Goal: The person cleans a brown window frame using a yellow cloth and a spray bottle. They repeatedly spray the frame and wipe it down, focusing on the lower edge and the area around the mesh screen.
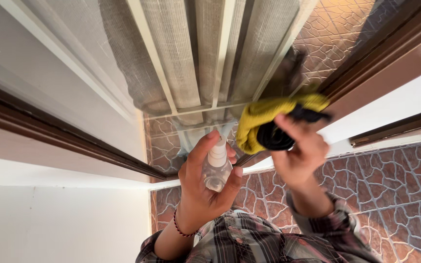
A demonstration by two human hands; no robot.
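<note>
Clear plastic spray bottle (217, 168), probably light, smooth and slightly slippery, is sitting upright in the left hand (203, 187), whose fingers are closing round its body, forefinger over the white nozzle. The right hand (300, 153) is pinching a soft yellow-and-black cloth (269, 124) against the glass door (205, 63); brown frame (74, 141) and patterned floor tiles (395, 190) are surrounding them.

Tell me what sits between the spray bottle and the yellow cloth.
In the head view, nothing solid: the spray bottle in the left hand and the yellow cloth in the right hand are apart, with only glass and door frame behind.
</note>
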